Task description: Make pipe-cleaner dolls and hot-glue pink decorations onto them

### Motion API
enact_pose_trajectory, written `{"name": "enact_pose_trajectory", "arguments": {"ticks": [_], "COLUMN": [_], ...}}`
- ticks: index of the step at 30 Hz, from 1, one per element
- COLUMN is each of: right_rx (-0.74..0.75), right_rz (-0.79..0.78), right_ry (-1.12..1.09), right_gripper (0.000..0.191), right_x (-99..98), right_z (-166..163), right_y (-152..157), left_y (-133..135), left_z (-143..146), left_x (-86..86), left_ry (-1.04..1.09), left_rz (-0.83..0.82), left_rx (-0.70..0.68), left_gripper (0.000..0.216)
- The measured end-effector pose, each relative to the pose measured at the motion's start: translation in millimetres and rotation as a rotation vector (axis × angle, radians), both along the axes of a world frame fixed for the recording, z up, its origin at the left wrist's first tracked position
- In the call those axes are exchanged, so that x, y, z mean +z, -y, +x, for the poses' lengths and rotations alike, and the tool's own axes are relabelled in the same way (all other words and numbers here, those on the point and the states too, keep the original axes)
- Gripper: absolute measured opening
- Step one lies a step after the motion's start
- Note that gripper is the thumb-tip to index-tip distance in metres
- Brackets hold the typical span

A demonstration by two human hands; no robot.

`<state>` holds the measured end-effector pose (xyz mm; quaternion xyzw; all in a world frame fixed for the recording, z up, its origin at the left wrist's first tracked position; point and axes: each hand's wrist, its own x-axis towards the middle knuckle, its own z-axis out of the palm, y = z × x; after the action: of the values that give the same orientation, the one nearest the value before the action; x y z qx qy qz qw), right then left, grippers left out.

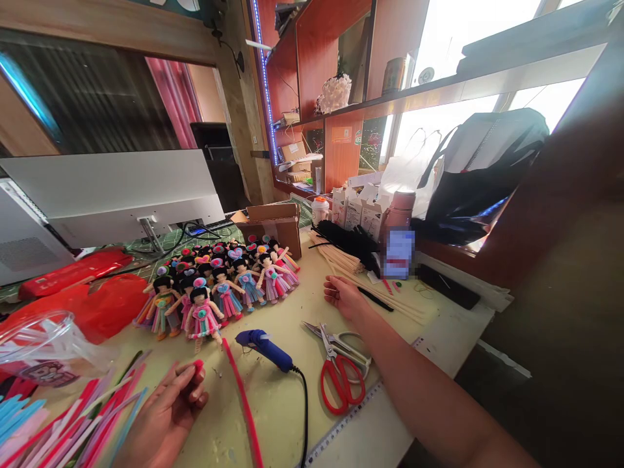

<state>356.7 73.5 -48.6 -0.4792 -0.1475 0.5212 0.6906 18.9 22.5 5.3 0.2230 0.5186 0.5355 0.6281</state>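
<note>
My left hand (168, 406) is at the lower left, its thumb and fingertips pinched on a small coiled piece of red pipe cleaner (199, 366). My right hand (345, 296) reaches over the table beside cream pipe cleaners (341, 255); its fingers are slightly curled and apart, with nothing visible in them. A black pipe cleaner (375, 299) lies close by its wrist. Between the hands are a blue glue gun (266, 348), red-handled scissors (336, 377) and a second, pale-handled pair (351, 348). One long red pipe cleaner (241, 396) stretches toward the front.
Several pipe-cleaner dolls (224, 286) stand in a group before a cardboard box (273, 227). Coloured pipe cleaners (92, 416) and a clear plastic tub (43, 351) occupy the left. A pink bottle (400, 211), black phone (448, 286) and ruler (346, 422) lie right.
</note>
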Motion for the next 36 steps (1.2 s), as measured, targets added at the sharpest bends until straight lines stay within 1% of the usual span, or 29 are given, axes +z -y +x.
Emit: {"name": "enact_pose_trajectory", "arguments": {"ticks": [9, 16, 27, 33, 36], "right_rx": [0.000, -0.001, 0.002, 0.022, 0.026], "right_rz": [-0.008, -0.006, -0.005, 0.005, 0.006], "right_ry": [0.004, 0.009, 0.019, 0.035, 0.040], "right_gripper": [0.004, 0.002, 0.003, 0.017, 0.018], "right_x": [0.8, 0.1, -2.6, -3.0, -2.7], "right_z": [-0.5, -0.7, -0.1, -0.2, -0.3], "right_y": [0.4, -0.4, -2.1, -0.9, -0.3], "left_y": [-0.3, -1.1, 1.6, 0.2, 0.0], "left_z": [3.0, 1.6, 1.8, 0.3, -0.8], "left_x": [0.5, -1.6, 2.2, -0.1, -0.5], "left_ry": [-0.006, 0.005, 0.007, 0.002, -0.002], "left_rz": [-0.023, -0.016, -0.023, -0.015, -0.018], "left_rx": [0.042, 0.038, 0.010, -0.003, 0.000], "left_gripper": [0.006, 0.011, 0.009, 0.008, 0.007]}}
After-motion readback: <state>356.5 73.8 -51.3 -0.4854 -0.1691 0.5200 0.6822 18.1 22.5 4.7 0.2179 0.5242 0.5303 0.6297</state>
